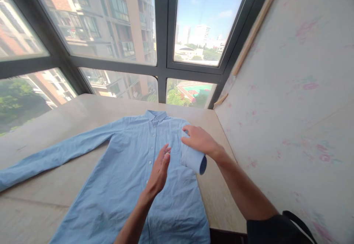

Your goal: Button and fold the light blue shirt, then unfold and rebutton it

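A light blue button-up shirt (129, 170) lies front side up, its collar toward the window. Its sleeve on the left stretches out flat, while the other sleeve (190, 156) is folded in over the chest, with the round cuff opening facing me. My right hand (201, 140) is over this folded sleeve, thumb and fingers apart; whether it presses on the cloth I cannot tell. Above the button line, my left hand (159, 172) is held edge-on with its fingers stretched out and nothing in it.
The shirt is spread on a pale stone-like sill (91, 107). Dark-framed windows (162, 33) rise behind it, with buildings and trees outside. A wall with flowered paper (290, 89) closes the right side, its paper peeling near the window corner. A dark sleeve covers my right upper arm.
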The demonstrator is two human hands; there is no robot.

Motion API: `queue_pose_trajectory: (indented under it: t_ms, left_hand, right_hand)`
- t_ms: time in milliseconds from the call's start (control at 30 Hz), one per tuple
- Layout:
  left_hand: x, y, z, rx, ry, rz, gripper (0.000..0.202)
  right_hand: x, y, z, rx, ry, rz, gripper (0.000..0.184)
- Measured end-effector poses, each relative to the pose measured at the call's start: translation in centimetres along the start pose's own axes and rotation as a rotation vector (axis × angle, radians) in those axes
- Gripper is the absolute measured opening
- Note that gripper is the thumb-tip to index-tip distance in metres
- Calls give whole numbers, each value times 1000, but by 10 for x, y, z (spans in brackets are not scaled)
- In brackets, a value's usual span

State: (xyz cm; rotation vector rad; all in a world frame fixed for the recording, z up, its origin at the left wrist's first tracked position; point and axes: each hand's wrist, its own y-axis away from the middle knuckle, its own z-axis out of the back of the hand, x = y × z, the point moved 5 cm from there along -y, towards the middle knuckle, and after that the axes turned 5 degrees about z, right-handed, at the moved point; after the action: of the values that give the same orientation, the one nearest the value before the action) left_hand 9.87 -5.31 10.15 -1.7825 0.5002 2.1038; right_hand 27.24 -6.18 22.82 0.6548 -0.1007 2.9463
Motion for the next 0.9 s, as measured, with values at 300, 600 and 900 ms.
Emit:
queue_pose_trajectory:
  t_ms: [300,600,900]
  left_hand:
    - [15,15,19,-153,20,206,116]
    - [13,-14,59,-333,744,315,40]
    - [-74,-39,87,-242,1040,20,20]
  right_hand:
    - [28,-14,-118,260,-809,24,57]
    - [-34,41,-160,262,-1184,120,16]
    - [-60,2,-213,19,-683,280,48]
